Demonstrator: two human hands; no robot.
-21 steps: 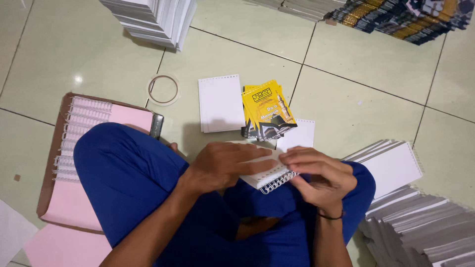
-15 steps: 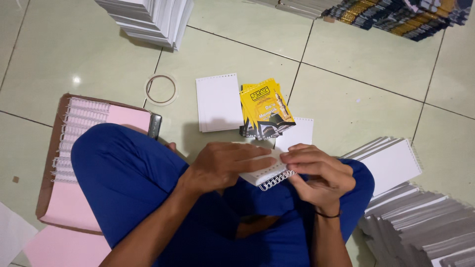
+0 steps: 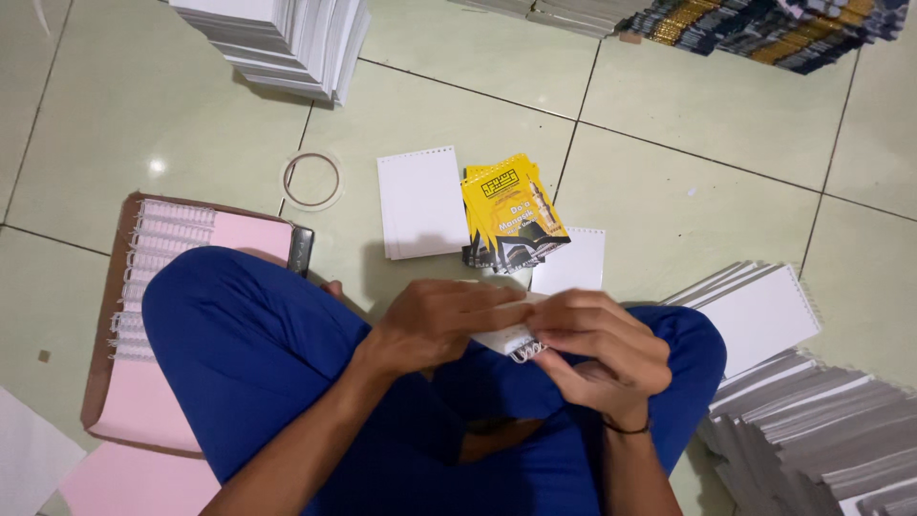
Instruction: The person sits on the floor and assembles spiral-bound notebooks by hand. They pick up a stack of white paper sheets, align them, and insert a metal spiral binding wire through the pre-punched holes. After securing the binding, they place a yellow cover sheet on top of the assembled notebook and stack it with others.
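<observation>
I sit cross-legged on a tiled floor in blue trousers. My left hand and my right hand meet over my lap and both grip a small white booklet. A wire spiral binding pokes out under the booklet between my fingers. Most of the booklet is hidden by my hands. Just beyond them on the floor lie a stack of yellow covers and a white punched pad.
A brown tray with white wire spirals and pink sheets sits at my left knee. A tape ring lies on the floor. Stacks of punched white sheets sit at the right, a tall paper pile at the back left, dark booklets at the back right.
My hands have closed in over the booklet and turned it, so less of it and its spiral shows. The view has shifted a little.
</observation>
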